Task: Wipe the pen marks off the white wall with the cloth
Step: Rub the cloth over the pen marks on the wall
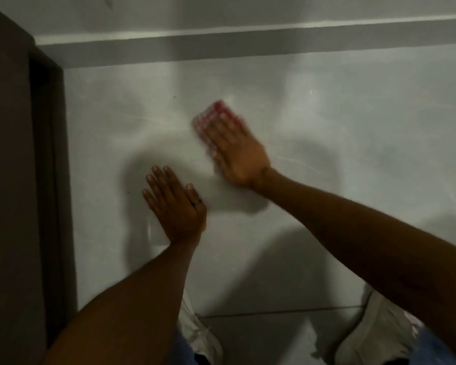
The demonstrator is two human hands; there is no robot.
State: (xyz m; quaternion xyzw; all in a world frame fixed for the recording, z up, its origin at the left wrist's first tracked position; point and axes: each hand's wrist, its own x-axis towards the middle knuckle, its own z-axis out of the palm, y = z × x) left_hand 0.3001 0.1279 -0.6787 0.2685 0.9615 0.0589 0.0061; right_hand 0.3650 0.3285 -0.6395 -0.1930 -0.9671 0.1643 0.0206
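The white wall [340, 133] fills most of the view. My right hand [238, 151] presses a red-and-white checked cloth [211, 119] flat against the wall; hand and cloth are motion-blurred. Only the cloth's upper left part shows past my fingers. My left hand [175, 204] lies flat on the wall lower left of the cloth, fingers spread, holding nothing, a dark ring on one finger. Faint thin scratch-like lines show on the wall near the cloth, and a tiny dark speck [174, 96] sits upper left of it. No distinct pen marks can be made out.
A dark brown door frame [45, 154] runs down the left edge of the wall. A horizontal ledge [248, 40] crosses the wall above. Below are the tiled floor [261, 338] and my knees in torn light jeans [379, 333].
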